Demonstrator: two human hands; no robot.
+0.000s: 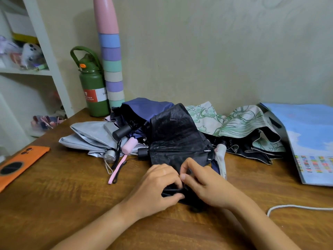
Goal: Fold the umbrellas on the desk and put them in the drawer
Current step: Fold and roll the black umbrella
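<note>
Both at the near edge of the crumpled black fabric umbrella on the wooden tabletop: left hand gripping bunched cloth, right hand pinching a fold, probably gathering pleats for rolling.

Head camera looks forward and down, close over the desk.
</note>
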